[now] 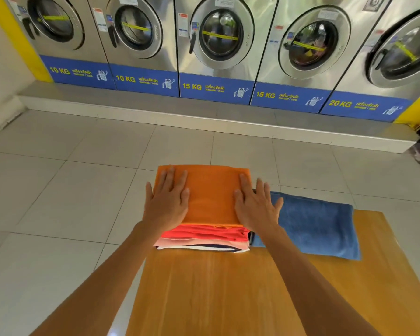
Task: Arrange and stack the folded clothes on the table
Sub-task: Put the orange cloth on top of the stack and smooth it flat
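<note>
Far left: pale wall and yellow trim (0, 25), then white floor tiles (58, 180) running under everything. Along the back, a row of steel washing machines (218, 37) on a grey plinth (204, 115), blue panels beneath marked 10 KG, 10 KG, 15 KG, 15 KG, 20 KG from left to right.

Nearer, left of centre: left hand (166, 202) spread flat, palm down, fingers extended, pressing on the left edge of the orange cloth (212, 195) and gripping nothing. Bare forearm reaching in from the lower left corner.

Centre: stack of folded clothes (204, 238) sitting at the far left corner of the wooden bench (216, 299), far edge overhanging toward the floor. Orange cloth on top, folded into a rectangle; red layers below it, then pale pink, then white with a dark stripe at the bottom.

Right of centre: right hand (256, 207) likewise open and flat, palm down on the right edge of the orange cloth, thumb splayed out over the neighbouring blue towel (318, 224). Nothing clasped.

Further right: blue towel lying folded on the bench, touching the right side of the stack, much lower than it.

Far right edge: a blurred pink and dark shape, not identifiable.
</note>
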The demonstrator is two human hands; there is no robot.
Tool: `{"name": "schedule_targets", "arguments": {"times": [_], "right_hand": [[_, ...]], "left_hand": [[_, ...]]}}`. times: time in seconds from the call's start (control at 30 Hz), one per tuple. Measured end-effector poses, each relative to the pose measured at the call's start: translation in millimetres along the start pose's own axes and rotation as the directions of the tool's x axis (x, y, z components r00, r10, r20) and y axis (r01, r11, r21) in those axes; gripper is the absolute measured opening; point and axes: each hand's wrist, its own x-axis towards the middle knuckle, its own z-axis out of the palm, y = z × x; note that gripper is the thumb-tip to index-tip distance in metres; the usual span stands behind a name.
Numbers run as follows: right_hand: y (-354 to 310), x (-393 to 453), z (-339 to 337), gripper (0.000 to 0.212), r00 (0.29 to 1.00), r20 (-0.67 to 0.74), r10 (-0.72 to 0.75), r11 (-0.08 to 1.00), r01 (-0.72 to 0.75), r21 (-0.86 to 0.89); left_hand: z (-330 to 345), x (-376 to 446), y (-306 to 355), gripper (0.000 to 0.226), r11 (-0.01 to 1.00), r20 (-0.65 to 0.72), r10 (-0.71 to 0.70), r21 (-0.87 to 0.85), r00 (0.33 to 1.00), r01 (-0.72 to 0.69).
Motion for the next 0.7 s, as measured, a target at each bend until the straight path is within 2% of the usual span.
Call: {"name": "schedule_targets", "arguments": {"times": [0.07,0.17,0.2,0.27,0.33,0.37,0.47,0.57,0.63,0.7], "right_hand": [[7.1,-2.5,-8.3,0.056,0.992,-0.088,0.086,0.985,-0.071,0.159],[5.7,-16.9,-18.3,0.041,0.909,-0.351,0.224,0.939,-0.106,0.326],[6.3,-21.9,-21.1,0.038,0.904,-0.334,0.267,0.927,-0.147,0.344],[10.9,-29.9,-23.3,0.045,0.939,-0.142,0.312,0.909,-0.252,0.333],[18.9,-39.0,-23.4,0.055,0.966,0.055,0.251,0.894,-0.253,0.369],[21.7,-44.9,-22.6,0.056,0.975,0.105,0.198,0.872,-0.224,0.436],[30.2,-61.2,-11.9,0.052,0.990,0.095,0.108,0.772,-0.143,0.620],[43.3,-72.7,-5.9,0.048,0.980,0.176,0.092,0.671,-0.192,0.716],[51.4,-80.0,-15.1,0.046,0.978,0.199,0.059,0.685,-0.185,0.705],[54.5,-72.8,-26.2,0.054,0.987,0.141,0.074,0.732,-0.150,0.665]], "left_hand": [[-14.3,5.9,15.8,0.059,0.997,-0.004,-0.021,0.069,1.000,0.021],[-21.7,17.6,53.1,0.057,0.998,-0.131,0.063,0.024,0.989,-0.060],[-19.0,20.3,63.3,0.057,0.995,-0.141,0.098,-0.004,0.985,-0.100],[-5.8,24.3,74.3,0.061,0.993,-0.080,0.111,-0.026,0.991,-0.114],[8.8,25.6,74.9,0.066,0.996,-0.041,0.085,0.039,0.996,-0.083],[12.7,26.0,73.1,0.067,0.995,-0.046,0.076,0.067,0.996,-0.073],[14.2,27.2,69.8,0.069,0.995,-0.051,0.082,0.067,0.995,-0.078],[10.2,25.7,68.6,0.066,0.994,-0.032,0.098,0.055,0.995,-0.096],[8.3,25.9,69.2,0.066,0.995,-0.010,0.093,0.046,0.996,-0.093],[9.0,26.7,70.2,0.069,0.995,-0.006,0.084,0.053,0.996,-0.084]]}}
